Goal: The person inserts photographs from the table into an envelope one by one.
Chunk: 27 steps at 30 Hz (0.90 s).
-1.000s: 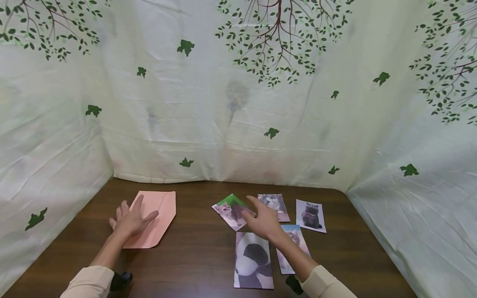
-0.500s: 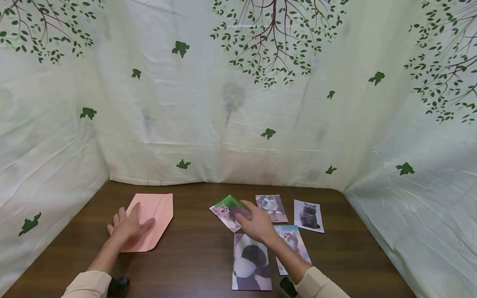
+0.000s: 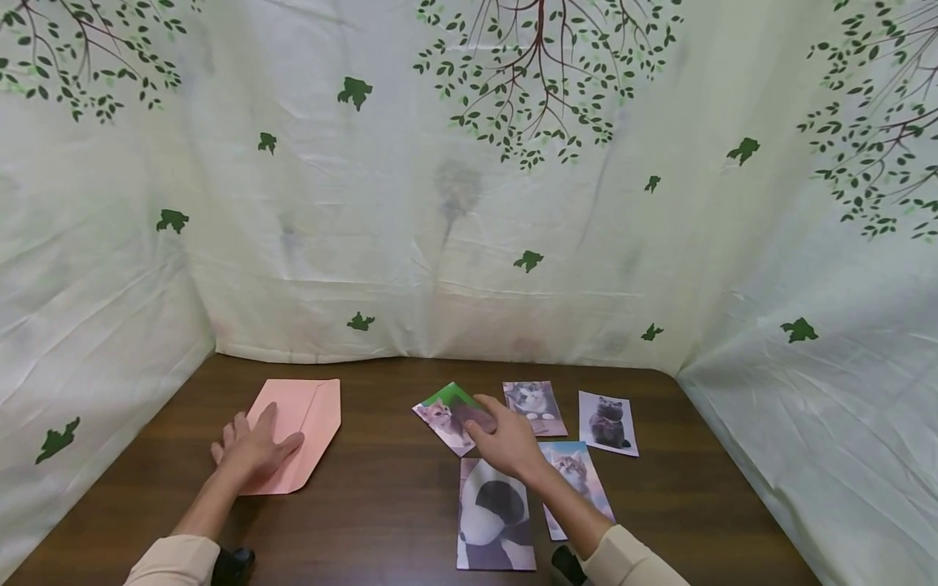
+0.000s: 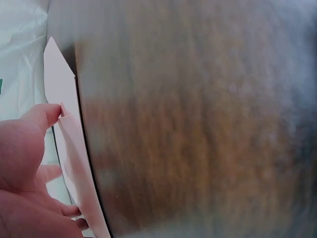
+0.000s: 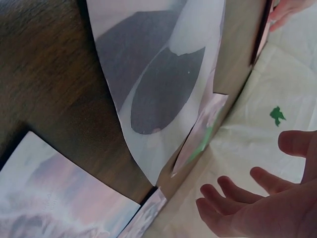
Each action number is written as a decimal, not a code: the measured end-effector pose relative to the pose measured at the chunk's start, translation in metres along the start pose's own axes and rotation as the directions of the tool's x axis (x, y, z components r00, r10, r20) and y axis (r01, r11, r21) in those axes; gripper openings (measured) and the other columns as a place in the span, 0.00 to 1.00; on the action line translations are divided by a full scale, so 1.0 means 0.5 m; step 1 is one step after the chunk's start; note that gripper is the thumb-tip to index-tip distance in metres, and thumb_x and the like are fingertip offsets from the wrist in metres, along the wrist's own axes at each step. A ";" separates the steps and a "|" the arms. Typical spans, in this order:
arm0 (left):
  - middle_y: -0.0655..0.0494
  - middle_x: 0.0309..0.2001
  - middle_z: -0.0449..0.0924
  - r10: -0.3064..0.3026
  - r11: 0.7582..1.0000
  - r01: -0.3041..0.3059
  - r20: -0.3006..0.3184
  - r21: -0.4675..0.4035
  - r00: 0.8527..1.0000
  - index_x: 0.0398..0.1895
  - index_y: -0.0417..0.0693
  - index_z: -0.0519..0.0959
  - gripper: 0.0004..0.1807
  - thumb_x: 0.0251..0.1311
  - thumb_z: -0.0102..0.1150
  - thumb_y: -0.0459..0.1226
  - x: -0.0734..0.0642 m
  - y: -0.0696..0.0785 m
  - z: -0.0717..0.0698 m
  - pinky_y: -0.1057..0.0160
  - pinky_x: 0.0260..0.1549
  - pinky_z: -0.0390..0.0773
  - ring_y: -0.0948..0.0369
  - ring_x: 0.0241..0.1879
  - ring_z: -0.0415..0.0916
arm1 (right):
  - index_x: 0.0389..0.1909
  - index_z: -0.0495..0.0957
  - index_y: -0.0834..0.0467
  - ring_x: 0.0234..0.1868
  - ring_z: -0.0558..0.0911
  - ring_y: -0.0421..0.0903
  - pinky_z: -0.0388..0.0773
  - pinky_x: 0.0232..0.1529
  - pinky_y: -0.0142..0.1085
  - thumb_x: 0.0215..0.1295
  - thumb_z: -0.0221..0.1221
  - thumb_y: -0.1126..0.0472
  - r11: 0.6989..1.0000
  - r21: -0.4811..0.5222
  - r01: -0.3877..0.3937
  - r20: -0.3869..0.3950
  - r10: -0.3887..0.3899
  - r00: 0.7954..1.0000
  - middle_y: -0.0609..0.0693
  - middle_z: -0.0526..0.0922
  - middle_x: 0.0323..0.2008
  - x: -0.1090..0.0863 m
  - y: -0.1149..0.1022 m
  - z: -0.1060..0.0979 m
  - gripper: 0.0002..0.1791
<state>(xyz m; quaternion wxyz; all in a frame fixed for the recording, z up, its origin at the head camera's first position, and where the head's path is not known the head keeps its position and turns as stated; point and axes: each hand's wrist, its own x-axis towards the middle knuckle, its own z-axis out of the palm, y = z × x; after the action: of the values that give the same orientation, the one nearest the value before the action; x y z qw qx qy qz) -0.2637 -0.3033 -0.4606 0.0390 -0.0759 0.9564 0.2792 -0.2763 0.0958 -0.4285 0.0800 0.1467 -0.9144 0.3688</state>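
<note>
A pink envelope (image 3: 317, 411) lies on the left of the table, and my left hand (image 3: 252, 449) rests on its lower left part with fingers spread. In the left wrist view the thumb touches the envelope (image 4: 73, 141) near a raised paper edge. My right hand (image 3: 510, 443) is over the right end of a kitten picture card (image 3: 443, 413) with a green corner, covering some of it. Its fingers are loosely bent and apart in the right wrist view, holding nothing. Just below lies a larger card with a black-and-white picture (image 3: 493, 525).
More animal picture cards lie at right: a grey-and-white kitten card (image 3: 538, 407), a dark cat card (image 3: 609, 423) and a blue-topped kitten card (image 3: 575, 472), partly under my right forearm. A white leaf-print cloth (image 3: 410, 244) hangs behind the brown table (image 3: 381, 521).
My right hand has come slightly down and left over the green-cornered card. The left hand's fingers have drawn back a little on the envelope. The view has shifted slightly.
</note>
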 end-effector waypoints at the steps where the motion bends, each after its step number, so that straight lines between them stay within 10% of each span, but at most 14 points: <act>1: 0.12 0.67 0.33 0.003 1.000 -0.003 0.001 0.004 1.000 0.77 0.34 0.44 0.49 0.69 0.53 0.56 0.000 0.000 0.000 0.22 0.60 0.37 0.19 0.67 0.30 | 0.66 0.76 0.56 0.55 0.83 0.63 0.77 0.49 0.57 0.66 0.60 0.52 1.000 0.002 -0.001 0.001 0.001 1.000 0.60 0.84 0.57 0.000 0.000 0.000 0.27; 14: 0.10 0.62 0.48 0.056 0.997 -0.054 -0.035 0.059 0.998 0.72 0.26 0.53 0.43 0.69 0.55 0.49 0.006 -0.001 -0.002 0.24 0.61 0.50 0.18 0.63 0.45 | 0.66 0.75 0.57 0.42 0.87 0.52 0.79 0.38 0.45 0.68 0.59 0.52 0.999 -0.021 -0.034 0.010 0.034 0.999 0.60 0.83 0.58 0.001 0.007 -0.011 0.27; 27: 0.17 0.63 0.62 0.056 0.993 -0.051 -0.042 0.109 0.998 0.70 0.28 0.61 0.40 0.69 0.53 0.52 0.009 0.011 -0.009 0.27 0.53 0.67 0.21 0.61 0.61 | 0.65 0.76 0.59 0.57 0.82 0.62 0.78 0.53 0.58 0.68 0.59 0.53 0.998 -0.028 -0.052 -0.031 0.052 0.998 0.63 0.83 0.57 0.007 0.026 -0.036 0.27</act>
<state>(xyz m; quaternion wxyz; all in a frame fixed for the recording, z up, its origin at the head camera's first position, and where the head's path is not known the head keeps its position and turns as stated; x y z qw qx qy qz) -0.2690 -0.3017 -0.4546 0.0140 -0.0545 0.9724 0.2263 -0.2831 0.1166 -0.4232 0.0863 0.1161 -0.9218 0.3597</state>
